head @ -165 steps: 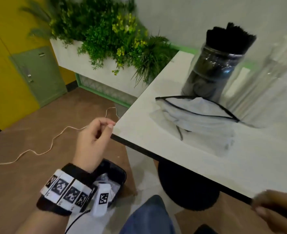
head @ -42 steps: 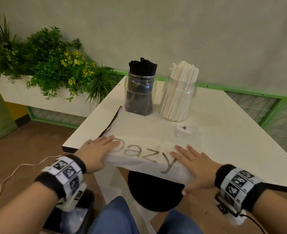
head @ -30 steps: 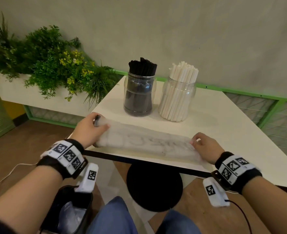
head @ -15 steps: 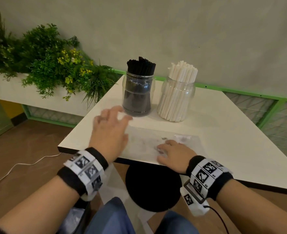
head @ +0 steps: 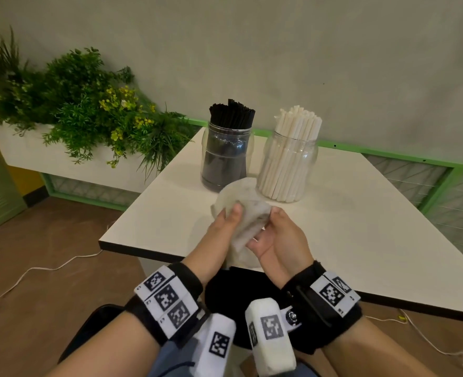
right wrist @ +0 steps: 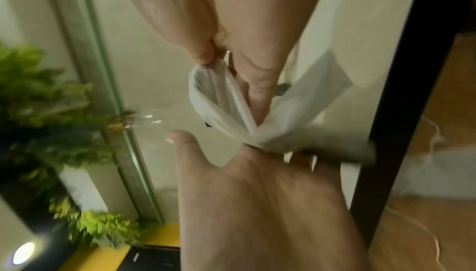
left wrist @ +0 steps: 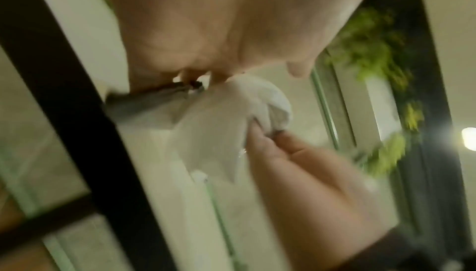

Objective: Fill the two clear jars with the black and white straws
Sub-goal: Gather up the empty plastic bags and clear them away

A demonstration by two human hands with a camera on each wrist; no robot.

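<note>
Two clear jars stand at the back of the white table (head: 361,235). The left jar (head: 227,159) is packed with black straws, the right jar (head: 288,170) with white straws. In front of them both hands hold a crumpled white plastic bag (head: 245,213) (left wrist: 219,131) (right wrist: 221,104) just above the table's near edge. My left hand (head: 229,217) grips its left side with the thumb on top. My right hand (head: 265,229) pinches the other side, a fold of the bag caught between its fingertips (right wrist: 206,59).
A white planter (head: 48,156) full of green plants runs along the left wall. A black bin (head: 94,330) stands on the floor by my left knee, next to the table's black base (head: 235,297). A white cable (head: 34,270) lies on the brown floor. A green railing (head: 442,183) is at the right.
Half a second ago the bag lay flat on the table under both hands. It is now bunched up and lifted between them, closer to me.
</note>
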